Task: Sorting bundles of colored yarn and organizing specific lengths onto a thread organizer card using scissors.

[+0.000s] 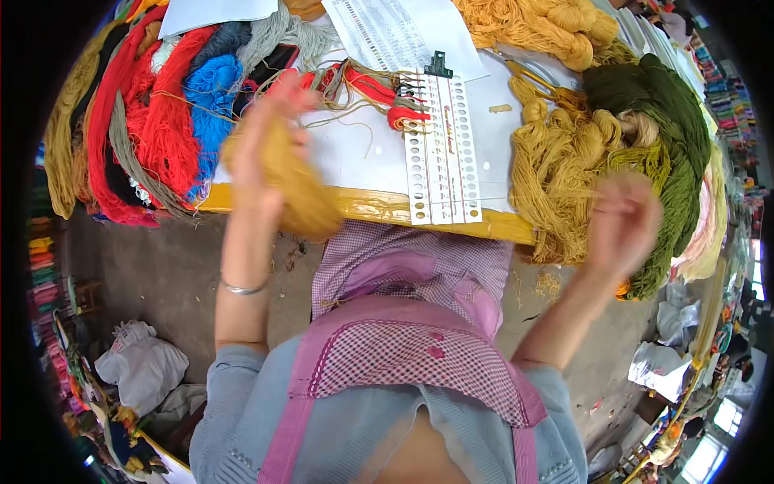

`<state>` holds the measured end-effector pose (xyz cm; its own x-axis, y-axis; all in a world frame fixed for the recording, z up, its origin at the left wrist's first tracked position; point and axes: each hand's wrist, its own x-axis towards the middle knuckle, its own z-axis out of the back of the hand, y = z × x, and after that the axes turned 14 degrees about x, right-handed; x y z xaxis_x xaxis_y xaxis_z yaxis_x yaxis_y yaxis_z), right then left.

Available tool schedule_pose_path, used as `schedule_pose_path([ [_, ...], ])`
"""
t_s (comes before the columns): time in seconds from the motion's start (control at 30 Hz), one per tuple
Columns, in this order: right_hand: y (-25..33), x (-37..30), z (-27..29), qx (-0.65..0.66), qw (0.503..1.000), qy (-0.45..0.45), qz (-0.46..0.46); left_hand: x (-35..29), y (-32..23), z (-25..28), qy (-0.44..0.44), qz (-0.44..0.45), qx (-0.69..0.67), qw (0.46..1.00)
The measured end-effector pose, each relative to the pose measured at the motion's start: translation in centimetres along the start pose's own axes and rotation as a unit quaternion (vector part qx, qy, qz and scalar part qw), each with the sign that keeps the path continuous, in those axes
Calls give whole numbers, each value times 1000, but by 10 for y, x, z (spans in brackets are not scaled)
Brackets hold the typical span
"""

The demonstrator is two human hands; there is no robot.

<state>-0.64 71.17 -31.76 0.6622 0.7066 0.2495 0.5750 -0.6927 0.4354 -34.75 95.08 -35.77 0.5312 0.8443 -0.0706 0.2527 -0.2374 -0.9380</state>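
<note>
My left hand, smeared by motion, is wrapped round a mustard-yellow yarn skein at the table's front edge. On the right, my right hand has its fingers pinched together on a thin yarn strand that runs leftward; its far end is hard to follow. Between the hands lies a white thread card with rows of holes, reaching over the front edge. Red and grey yarns are looped at its upper left holes. A dark binder clip grips the card's top.
Red skeins and a blue skein lie left. Tan-gold skeins, a dark green skein and scissors are at right. Printed sheets lie behind the card. A white sack rests on the floor.
</note>
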Motion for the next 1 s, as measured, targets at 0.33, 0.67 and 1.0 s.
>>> schedule_pose_path([
  [0.33, -79, -10, -8, -718, 667, 160, 118, 8, 25, -42, 63, 115, 131, 983],
  [0.67, -182, -10, 25, -589, 801, 63, -81, 13, 64, -80, 68, 250, 81, 962],
  [1.0, -187, -13, 27, -602, 791, 110, -24, 3, 66, -79, 65, 219, 81, 970],
])
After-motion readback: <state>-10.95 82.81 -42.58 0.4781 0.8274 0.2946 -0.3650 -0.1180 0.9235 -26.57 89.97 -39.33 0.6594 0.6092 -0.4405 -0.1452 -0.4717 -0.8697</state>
